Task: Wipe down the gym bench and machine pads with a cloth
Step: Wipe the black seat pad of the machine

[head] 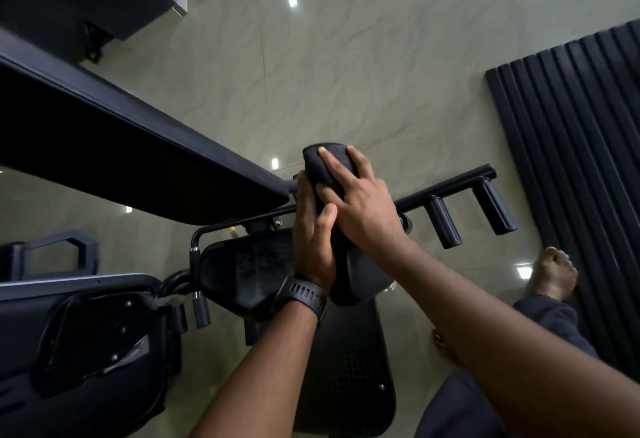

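A black cylindrical roller pad [351, 275] of the gym machine stands in the middle of the head view. A dark textured cloth [320, 169] is draped over its far end. My right hand [363, 209] lies on top with fingers spread, pressing the cloth onto the pad. Against the pad's left side, my left hand [313, 233], with a black watch on the wrist, holds the pad, its thumb hooked over the front. The long black bench pad [138, 147] runs from the upper left toward the roller. A smaller black seat pad [246, 271] sits just left of my left wrist.
A black bar with two pegs [445, 224] sticks out to the right. A ribbed black mat [571, 160] lies on the tiled floor at right, with my bare foot [554, 273] at its edge. A black footplate [346, 368] is below; another machine [104, 351] fills the lower left.
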The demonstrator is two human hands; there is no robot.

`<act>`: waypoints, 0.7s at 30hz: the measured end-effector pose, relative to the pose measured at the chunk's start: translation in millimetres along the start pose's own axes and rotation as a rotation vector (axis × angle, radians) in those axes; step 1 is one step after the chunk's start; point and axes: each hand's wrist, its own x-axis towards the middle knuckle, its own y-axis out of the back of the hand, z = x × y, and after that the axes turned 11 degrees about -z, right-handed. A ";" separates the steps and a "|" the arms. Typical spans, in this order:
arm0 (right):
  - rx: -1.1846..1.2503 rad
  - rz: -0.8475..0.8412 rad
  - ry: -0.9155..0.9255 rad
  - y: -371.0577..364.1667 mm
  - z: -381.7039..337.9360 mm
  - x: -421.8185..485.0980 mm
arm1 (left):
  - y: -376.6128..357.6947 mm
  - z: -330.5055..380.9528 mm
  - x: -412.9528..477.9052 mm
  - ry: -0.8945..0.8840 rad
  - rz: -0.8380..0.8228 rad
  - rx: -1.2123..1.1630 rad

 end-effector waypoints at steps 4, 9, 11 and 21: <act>0.055 0.043 0.018 1.3 -4.8 -28.6 | -1.8 0.1 6.7 0.082 0.053 -0.123; 0.035 0.015 -0.093 -52.8 10.3 -113.7 | -2.2 7.9 7.3 0.100 0.021 -0.095; 0.072 0.063 -0.112 -57.1 10.7 -113.5 | -1.5 9.4 4.3 0.088 0.012 -0.066; 0.133 0.059 -0.152 -17.9 -3.3 -37.0 | -0.7 4.9 -11.0 0.075 0.069 0.013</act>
